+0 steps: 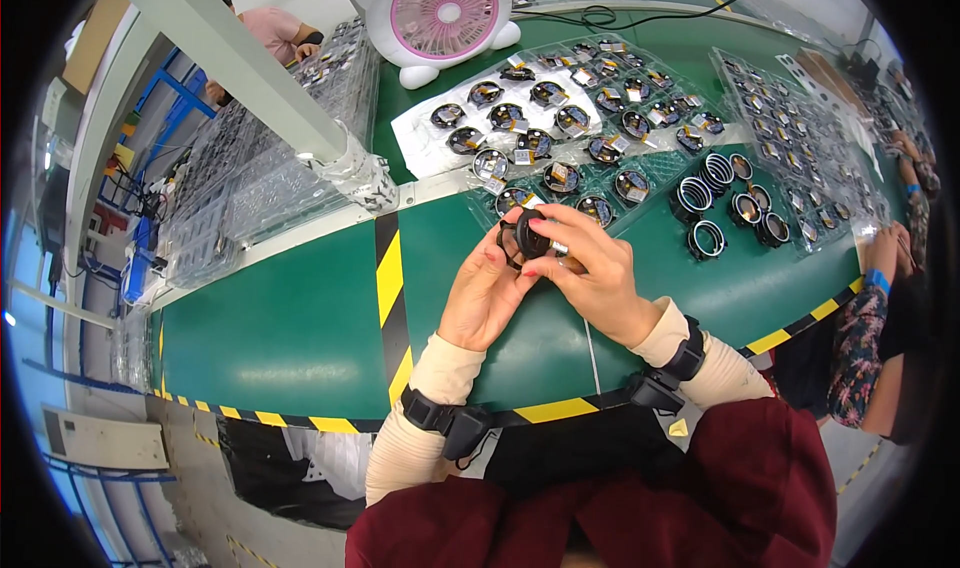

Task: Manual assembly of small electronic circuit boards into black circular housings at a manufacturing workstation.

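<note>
Your left grip [484, 296] and right grip [598, 276] both hold the round black part [526, 242], so squeeze gently and evenly.

Room over green tabletop [275, 313], left of center (striped tape [390, 273] lies flat). Blocking: left hand [485, 293] and right hand [600, 273] mid-frame, white post [245, 68] upper left, rings [717, 172] center right.

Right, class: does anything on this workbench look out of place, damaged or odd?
The pink-and-white fan looks out of place: a homely item standing near the small round parts. The wrapping around the foot of the pale post looks crumpled and ragged. I see nothing spilled.
</note>
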Motion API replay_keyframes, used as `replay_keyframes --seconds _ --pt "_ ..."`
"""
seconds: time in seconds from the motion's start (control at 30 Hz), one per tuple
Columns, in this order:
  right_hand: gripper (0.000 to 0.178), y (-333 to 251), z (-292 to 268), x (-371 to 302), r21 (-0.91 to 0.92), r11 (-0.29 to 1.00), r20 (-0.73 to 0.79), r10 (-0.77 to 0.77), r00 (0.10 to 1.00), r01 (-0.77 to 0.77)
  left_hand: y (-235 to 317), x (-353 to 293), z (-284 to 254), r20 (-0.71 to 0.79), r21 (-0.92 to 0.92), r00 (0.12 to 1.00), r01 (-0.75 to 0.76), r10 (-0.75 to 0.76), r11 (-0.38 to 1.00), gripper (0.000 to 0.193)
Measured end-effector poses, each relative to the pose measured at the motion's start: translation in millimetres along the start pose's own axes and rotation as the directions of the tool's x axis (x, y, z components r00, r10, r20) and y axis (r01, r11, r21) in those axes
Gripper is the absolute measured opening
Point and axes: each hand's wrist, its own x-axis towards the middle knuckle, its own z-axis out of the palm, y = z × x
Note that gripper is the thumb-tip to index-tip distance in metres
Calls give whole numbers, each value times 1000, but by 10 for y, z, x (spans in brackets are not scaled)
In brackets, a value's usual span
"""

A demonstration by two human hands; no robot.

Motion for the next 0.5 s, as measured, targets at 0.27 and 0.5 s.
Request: replay_keyframes --seconds 0.27,0.5 --pt "32 -63 -35 32 19 1000 46 -5 999 4 -5 -39 3 44 31 998 52 -53 998 59" --pt "35 -1 -54 9 -111 977 57 -177 983 182 52 -39 55 38 28 999 -9 8 1000 64"
